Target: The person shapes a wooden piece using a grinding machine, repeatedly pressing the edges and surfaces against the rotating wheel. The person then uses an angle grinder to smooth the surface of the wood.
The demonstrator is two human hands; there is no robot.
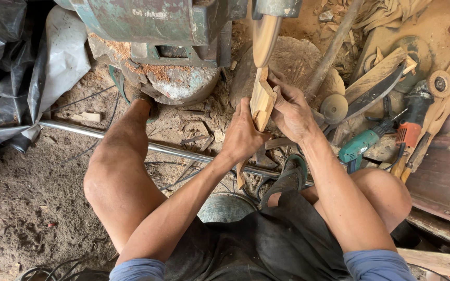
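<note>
I hold a pale, carved piece of wood (pixel 262 102) upright with both hands. Its top end meets the edge of a tan sanding disc (pixel 264 36) mounted on a worn green machine (pixel 152 23). My left hand (pixel 244 136) grips the lower part of the wood from the left. On the other side, my right hand (pixel 291 110) clasps the upper part, its fingers close under the disc. I sit low over the work with my bare knees spread to either side.
A steel pipe (pixel 131 140) runs across the sawdust-covered ground under my arms. At the right lie a green power drill (pixel 363 145), an orange tool (pixel 410 132), a curved blade (pixel 373 93), wood offcuts and round discs. Black plastic sheeting (pixel 6 62) hangs at the left.
</note>
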